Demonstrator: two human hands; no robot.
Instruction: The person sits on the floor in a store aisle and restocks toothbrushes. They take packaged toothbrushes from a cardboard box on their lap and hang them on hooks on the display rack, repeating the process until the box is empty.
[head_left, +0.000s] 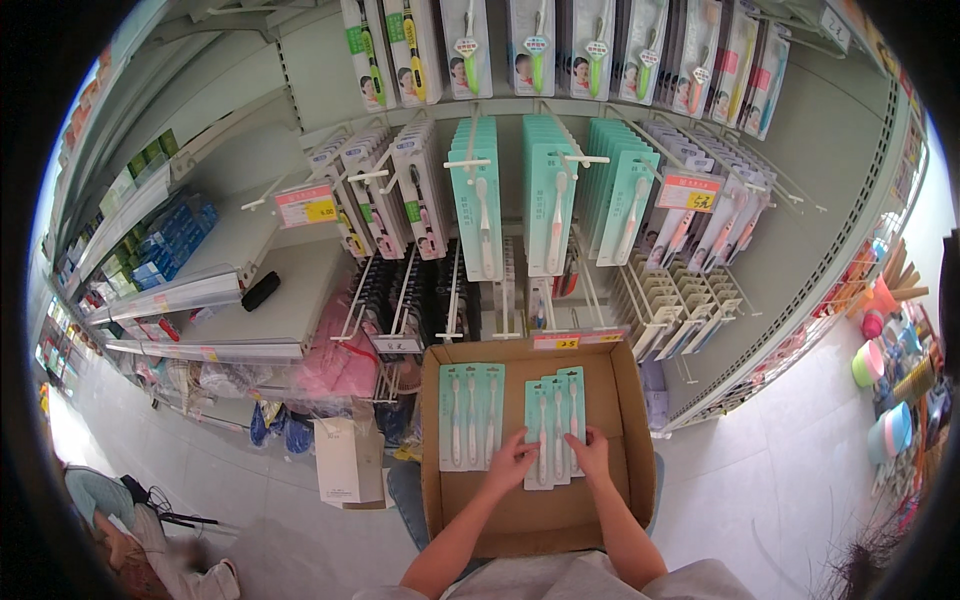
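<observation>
An open cardboard box (487, 517) lies in front of me, with mint-green toothbrush packs inside it. At its right, three overlapping toothbrush packs (557, 420) are spread unevenly, like a small fan. My left hand (514, 459) pinches the left edge of this group, at the lower part of the leftmost pack. On the opposite side, my right hand (590, 453) holds the rightmost pack by its edge, thumb over the front. Three more toothbrush packs (472, 420) lie side by side in the left half of the box, apart from both hands.
Matching mint-green packs (551, 202) hang on rack hooks above the box, among other packaged toothbrushes (420, 187). Price tags (690, 192) stick out from the hooks. Left are shelves (172, 300) and a white carton (337, 465) on the floor. A person (142, 525) is at lower left.
</observation>
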